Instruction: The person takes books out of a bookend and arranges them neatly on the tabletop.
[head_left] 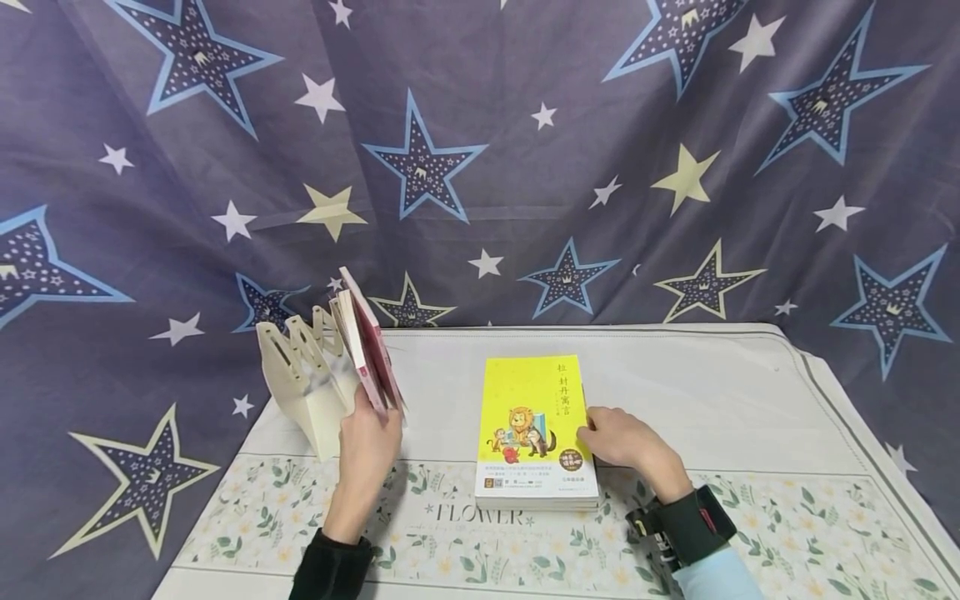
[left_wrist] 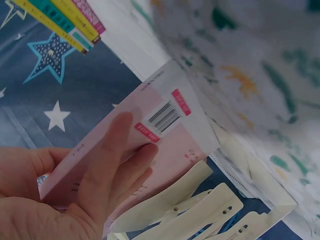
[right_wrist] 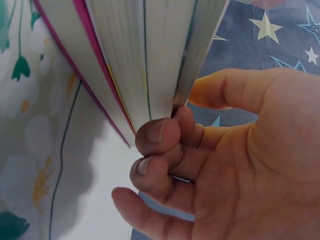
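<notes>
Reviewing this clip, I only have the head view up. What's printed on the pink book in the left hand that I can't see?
Observer: The left wrist view shows a barcode on the pink book, close to the fingertips of the left hand.
Operator: And the yellow-topped stack: what colours are its spines?
Observer: That same view shows yellow, teal and magenta spines.
Operator: Which side of that stack faces the right hand?
Observer: The right wrist view shows page edges there.
</notes>
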